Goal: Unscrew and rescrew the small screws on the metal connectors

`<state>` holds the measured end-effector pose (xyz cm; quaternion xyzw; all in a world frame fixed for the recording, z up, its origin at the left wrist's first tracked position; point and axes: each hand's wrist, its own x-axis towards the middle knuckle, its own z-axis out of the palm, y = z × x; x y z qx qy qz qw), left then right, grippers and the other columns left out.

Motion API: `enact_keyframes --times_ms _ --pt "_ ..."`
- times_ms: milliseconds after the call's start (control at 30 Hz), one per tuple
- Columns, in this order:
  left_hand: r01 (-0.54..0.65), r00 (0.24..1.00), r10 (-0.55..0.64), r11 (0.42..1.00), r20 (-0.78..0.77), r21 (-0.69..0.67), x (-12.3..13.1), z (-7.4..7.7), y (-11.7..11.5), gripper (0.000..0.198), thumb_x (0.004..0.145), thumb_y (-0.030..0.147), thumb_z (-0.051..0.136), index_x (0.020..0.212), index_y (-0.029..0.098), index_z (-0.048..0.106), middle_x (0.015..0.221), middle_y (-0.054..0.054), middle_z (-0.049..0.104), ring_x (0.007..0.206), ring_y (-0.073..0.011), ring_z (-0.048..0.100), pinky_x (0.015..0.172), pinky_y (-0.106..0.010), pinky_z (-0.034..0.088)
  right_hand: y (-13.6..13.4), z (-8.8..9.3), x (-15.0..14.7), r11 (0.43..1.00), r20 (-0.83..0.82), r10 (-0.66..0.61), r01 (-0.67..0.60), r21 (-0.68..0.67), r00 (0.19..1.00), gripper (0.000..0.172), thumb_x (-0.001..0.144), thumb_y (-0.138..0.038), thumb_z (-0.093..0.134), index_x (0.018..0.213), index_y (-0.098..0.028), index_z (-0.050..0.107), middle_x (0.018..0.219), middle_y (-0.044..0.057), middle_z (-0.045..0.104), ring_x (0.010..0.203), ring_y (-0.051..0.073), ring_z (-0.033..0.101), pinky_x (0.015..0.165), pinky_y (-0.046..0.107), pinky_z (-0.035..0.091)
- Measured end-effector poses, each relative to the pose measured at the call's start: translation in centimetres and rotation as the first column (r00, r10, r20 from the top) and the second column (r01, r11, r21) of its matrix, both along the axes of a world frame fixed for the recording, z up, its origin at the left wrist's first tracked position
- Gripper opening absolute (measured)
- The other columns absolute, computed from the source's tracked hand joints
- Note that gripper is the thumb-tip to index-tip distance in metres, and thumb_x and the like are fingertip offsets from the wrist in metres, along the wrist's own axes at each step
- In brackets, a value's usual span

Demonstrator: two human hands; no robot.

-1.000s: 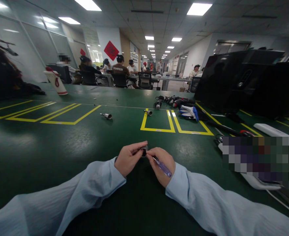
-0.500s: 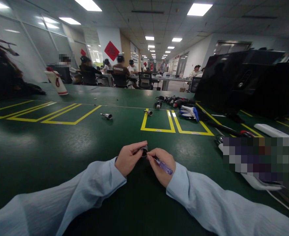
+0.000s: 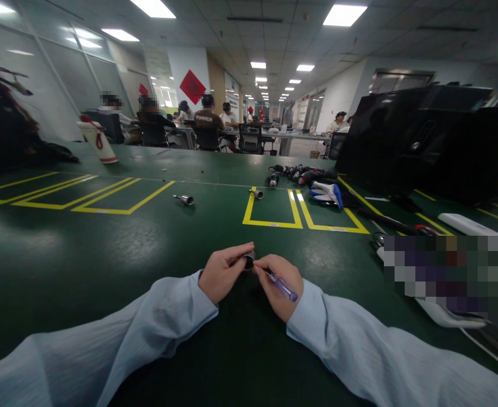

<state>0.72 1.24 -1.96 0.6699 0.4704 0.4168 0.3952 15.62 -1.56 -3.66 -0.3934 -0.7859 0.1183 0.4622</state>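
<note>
My left hand [image 3: 222, 272] is closed around a metal socket [image 3: 249, 259], its dark round mouth turned toward me. In my right hand [image 3: 279, 282], pinched near the front, is a small screwdriver [image 3: 283, 287] with a see-through purple handle. Its shaft points at the socket's mouth; whether the tip is inside or only beside the rim, I cannot tell. Farther out lie two similar metal sockets with thin shanks: one socket [image 3: 186, 200] on the left, another socket [image 3: 256, 194] by a yellow tape line.
The green table [image 3: 138, 243] carries yellow tape frames [image 3: 272, 225]. Blue-white gloves [image 3: 327, 194] and a tangle of black cables and tools [image 3: 302, 175] lie at the back right. A paper cup [image 3: 99, 142] stands back left. Black monitors [image 3: 410, 141] rise at right. People sit beyond.
Both hands, the socket and the screwdriver keep nearly the same place. A standing person in the far background has shifted slightly right.
</note>
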Motion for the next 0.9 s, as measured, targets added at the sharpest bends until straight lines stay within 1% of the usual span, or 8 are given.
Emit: enact_keyframes --times_ms 200,367,567,633,700,800,900 --pt "-0.007 0.999 0.008 1.0 0.05 -0.028 0.07 0.19 -0.12 0.032 0.066 0.017 0.052 0.096 0.013 0.064 0.106 -0.006 0.062 0.1 -0.0198 0.057 0.092 -0.035 0.043 0.12 -0.22 -0.11 1.0 -0.019 -0.021 0.021 0.011 1.0 0.013 0.079 -0.013 0.045 0.078 -0.019 0.056 0.071 0.003 0.061 0.066 0.014 0.056 0.062 0.025 0.044" --pt "-0.014 0.998 0.015 1.0 0.056 -0.019 0.02 0.07 -0.02 0.031 0.066 0.017 0.053 0.094 0.014 0.065 0.105 -0.005 0.063 0.101 -0.0198 0.056 0.094 -0.035 0.041 -0.07 0.21 -0.09 1.0 -0.037 -0.018 0.017 -0.023 0.999 0.013 0.078 -0.012 0.046 0.077 -0.019 0.057 0.069 0.002 0.062 0.064 0.014 0.057 0.061 0.025 0.044" --pt "-0.027 0.999 0.029 0.999 0.043 -0.04 0.15 0.46 -0.2 0.032 0.066 0.014 0.052 0.096 0.011 0.064 0.106 -0.008 0.062 0.101 -0.02 0.056 0.095 -0.035 0.041 -0.3 0.44 -0.1 0.999 -0.058 -0.01 0.008 -0.031 0.998 0.013 0.079 -0.012 0.046 0.078 -0.018 0.058 0.071 0.002 0.061 0.066 0.013 0.057 0.062 0.025 0.043" --pt "-0.025 0.997 0.03 0.997 0.067 -0.074 0.2 0.59 -0.27 0.033 0.066 0.013 0.052 0.096 0.009 0.063 0.106 -0.009 0.062 0.099 -0.0211 0.057 0.092 -0.036 0.044 -0.32 0.46 -0.09 0.999 -0.057 -0.008 0.006 -0.034 0.998 0.013 0.079 -0.012 0.046 0.078 -0.018 0.058 0.07 0.002 0.061 0.066 0.013 0.056 0.062 0.025 0.043" --pt "-0.003 0.992 0.02 0.99 0.121 -0.139 0.23 0.69 -0.32 0.035 0.065 0.012 0.053 0.099 0.009 0.062 0.105 -0.009 0.063 0.096 -0.0218 0.059 0.087 -0.036 0.047 -0.33 0.47 -0.06 0.999 -0.057 -0.008 0.006 -0.039 0.998 0.013 0.079 -0.012 0.046 0.079 -0.018 0.058 0.071 0.002 0.061 0.066 0.013 0.056 0.063 0.025 0.043" --pt "0.03 0.977 0.022 0.97 0.212 -0.24 0.27 0.84 -0.43 0.039 0.063 0.011 0.055 0.102 0.009 0.06 0.097 -0.008 0.066 0.087 -0.0207 0.062 0.08 -0.035 0.052 -0.33 0.46 0.0 0.999 -0.068 -0.01 0.007 -0.047 0.998 0.013 0.079 -0.012 0.047 0.081 -0.018 0.058 0.073 0.003 0.061 0.067 0.014 0.056 0.063 0.025 0.043" --pt "0.031 0.965 0.044 0.961 0.26 -0.276 0.3 1.0 -0.57 0.039 0.062 0.01 0.057 0.101 0.008 0.061 0.09 -0.007 0.067 0.082 -0.0191 0.063 0.078 -0.033 0.052 -0.3 0.4 0.01 0.998 -0.08 -0.018 0.013 -0.061 0.997 0.013 0.079 -0.014 0.047 0.081 -0.018 0.059 0.072 0.002 0.061 0.066 0.013 0.056 0.062 0.025 0.043"
